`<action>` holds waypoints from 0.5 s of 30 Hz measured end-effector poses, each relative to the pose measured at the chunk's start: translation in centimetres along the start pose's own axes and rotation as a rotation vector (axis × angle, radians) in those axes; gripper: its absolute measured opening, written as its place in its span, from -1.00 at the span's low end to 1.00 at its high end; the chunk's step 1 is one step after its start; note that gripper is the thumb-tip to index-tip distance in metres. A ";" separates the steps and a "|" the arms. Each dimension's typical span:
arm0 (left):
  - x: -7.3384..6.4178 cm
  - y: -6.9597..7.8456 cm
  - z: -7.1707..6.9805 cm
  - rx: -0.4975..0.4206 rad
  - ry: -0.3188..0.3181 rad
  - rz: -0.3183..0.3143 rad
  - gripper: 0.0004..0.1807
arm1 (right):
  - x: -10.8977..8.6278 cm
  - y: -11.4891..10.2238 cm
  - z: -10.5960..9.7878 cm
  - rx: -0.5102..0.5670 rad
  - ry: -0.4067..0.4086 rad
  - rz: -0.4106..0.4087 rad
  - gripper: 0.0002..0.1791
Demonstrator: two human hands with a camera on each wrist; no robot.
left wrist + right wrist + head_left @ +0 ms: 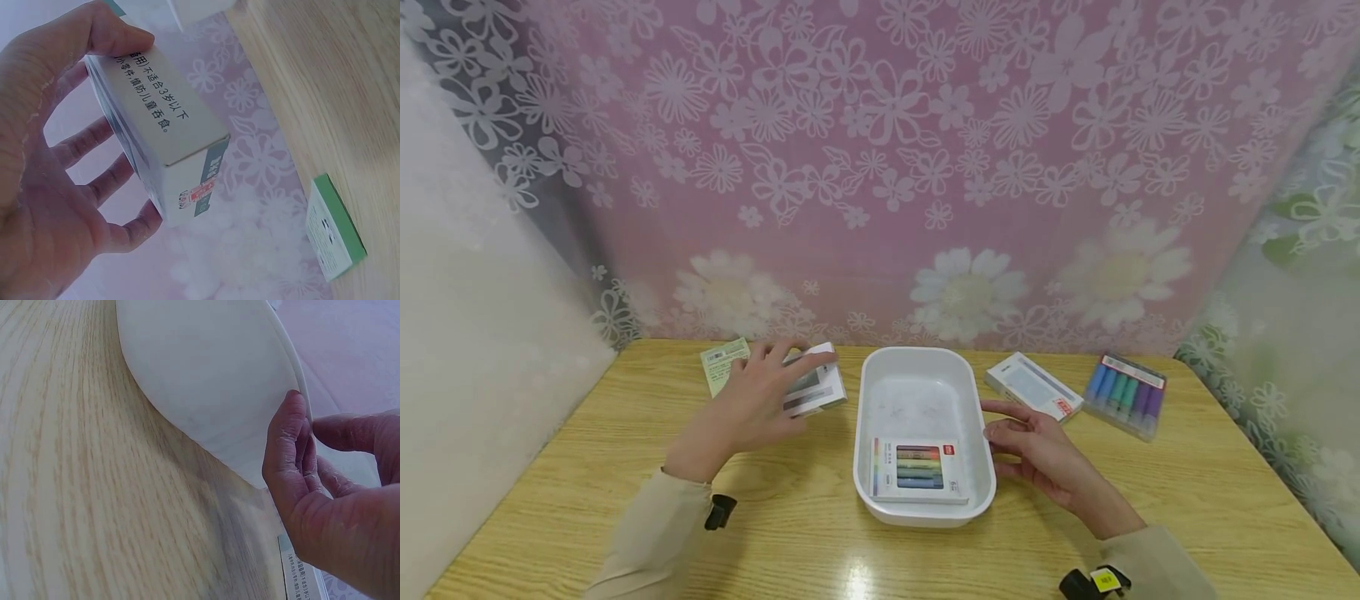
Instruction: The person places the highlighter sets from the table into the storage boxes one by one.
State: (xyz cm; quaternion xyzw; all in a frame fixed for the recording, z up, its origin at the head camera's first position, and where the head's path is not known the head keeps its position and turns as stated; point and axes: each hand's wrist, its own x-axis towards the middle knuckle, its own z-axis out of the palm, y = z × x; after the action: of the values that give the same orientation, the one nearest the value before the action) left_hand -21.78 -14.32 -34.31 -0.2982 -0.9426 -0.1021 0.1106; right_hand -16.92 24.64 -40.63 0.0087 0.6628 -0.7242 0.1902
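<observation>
Apparently partway: pinches tray point(917, 400) with right grip point(1037, 454), carton point(818, 392) with left grip point(758, 398); has one windowed box point(919, 471) inside, three packs point(1126, 398) outside

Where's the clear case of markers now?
In the head view, the clear case of markers lies toward the back right of the table, right of the flat white box beyond the right hand.

This looks like a small indoor table corner, homelike in feel, though whether it is truly a home cannot be told. A pink flowered curtain point(880, 242) hangs behind a wood-grain table point(790, 533), and paler flowered cloth point(1292, 333) closes the right side. A plain white tub point(917, 354) and a case of coloured markers point(1124, 397) look like household goods.
</observation>
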 end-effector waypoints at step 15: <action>2.6 3.0 0.2 -0.046 0.029 0.102 -0.13 | -0.1 -0.1 0.0 -0.018 -0.009 -0.002 -0.26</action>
State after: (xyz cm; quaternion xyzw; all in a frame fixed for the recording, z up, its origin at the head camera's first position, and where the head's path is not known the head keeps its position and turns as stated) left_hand -22.15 -10.49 -33.43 -0.3469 -0.9218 -0.1224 0.1222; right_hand -16.90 24.69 -40.48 0.0029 0.6685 -0.7183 0.1928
